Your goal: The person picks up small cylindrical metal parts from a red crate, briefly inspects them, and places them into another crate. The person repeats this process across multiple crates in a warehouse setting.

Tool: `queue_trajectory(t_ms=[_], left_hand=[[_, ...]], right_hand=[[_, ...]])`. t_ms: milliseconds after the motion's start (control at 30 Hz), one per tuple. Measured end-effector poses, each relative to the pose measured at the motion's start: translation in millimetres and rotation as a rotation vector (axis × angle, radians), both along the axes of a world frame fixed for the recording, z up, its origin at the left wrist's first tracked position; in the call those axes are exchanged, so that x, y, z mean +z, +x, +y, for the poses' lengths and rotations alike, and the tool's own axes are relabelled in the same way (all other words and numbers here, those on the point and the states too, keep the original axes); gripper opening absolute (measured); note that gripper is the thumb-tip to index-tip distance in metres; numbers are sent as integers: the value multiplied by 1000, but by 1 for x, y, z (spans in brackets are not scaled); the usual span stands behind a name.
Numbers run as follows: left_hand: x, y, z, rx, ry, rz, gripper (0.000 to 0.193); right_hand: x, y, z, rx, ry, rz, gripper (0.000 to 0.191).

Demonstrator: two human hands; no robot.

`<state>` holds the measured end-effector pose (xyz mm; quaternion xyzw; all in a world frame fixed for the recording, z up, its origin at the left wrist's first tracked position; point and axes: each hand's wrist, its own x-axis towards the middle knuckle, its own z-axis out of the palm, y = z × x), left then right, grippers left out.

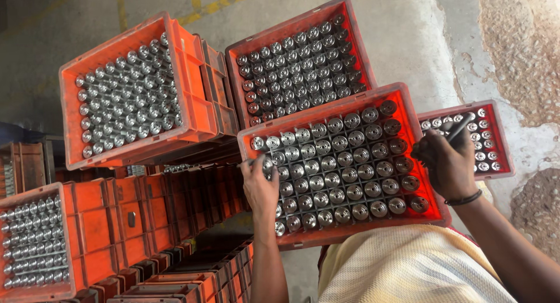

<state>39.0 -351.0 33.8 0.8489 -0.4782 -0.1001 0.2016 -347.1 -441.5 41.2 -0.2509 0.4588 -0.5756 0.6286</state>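
Crates fill the view, all orange plastic and all packed with rows of round, shiny metal parts standing on end. The nearest crate (402,102) lies in front of the person's chest, tilted, and both hands are on it. Its metal parts (341,163) are the biggest in sight, disc-topped cylinders set in a grid that covers the whole floor of the crate.

Beyond its far edge a second crate (233,52) holds smaller parts, closely packed. To the left of that, a third crate (189,75) sits on a stack of empty ones. At the lower left corner of the view a fourth crate (87,221) shows only its right part, and past the right edge of the nearest crate a small fifth crate (501,139) peeks out, lying lower down on the concrete floor (408,34).

The left hand (261,186) rests at the left edge of the nearest crate, fingers curled down onto the parts there; whether it grasps one I cannot tell. The right hand (446,163) sits at the right edge, closed around a dark marker pen (461,127) that points up and away over the fifth crate. A dark band (464,199) circles the right wrist.
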Motion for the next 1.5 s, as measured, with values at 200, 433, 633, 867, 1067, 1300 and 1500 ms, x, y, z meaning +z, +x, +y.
queue_trajectory(t_ms=[200,433,633,867,1067,1300,1500], left_hand=[[-6,-3,-18,-118,76,-258,53],[15,26,-24,-195,-109,23,47],[8,-66,7,-402,-511,1271,54],[19,-191,23,-499,-192,965,38],[35,-189,17,-367,-101,1593,42],[32,-103,16,64,-103,848,47],[9,-22,-7,20,-10,63,50]], right_hand=[[-8,7,3,8,35,33,20],[-17,8,1,27,66,60,21],[-7,22,5,64,-10,114,22],[19,63,25,177,-178,46,23],[31,59,24,160,-182,68,22],[25,26,7,64,-129,57,19],[0,16,14,61,-95,-7,19]])
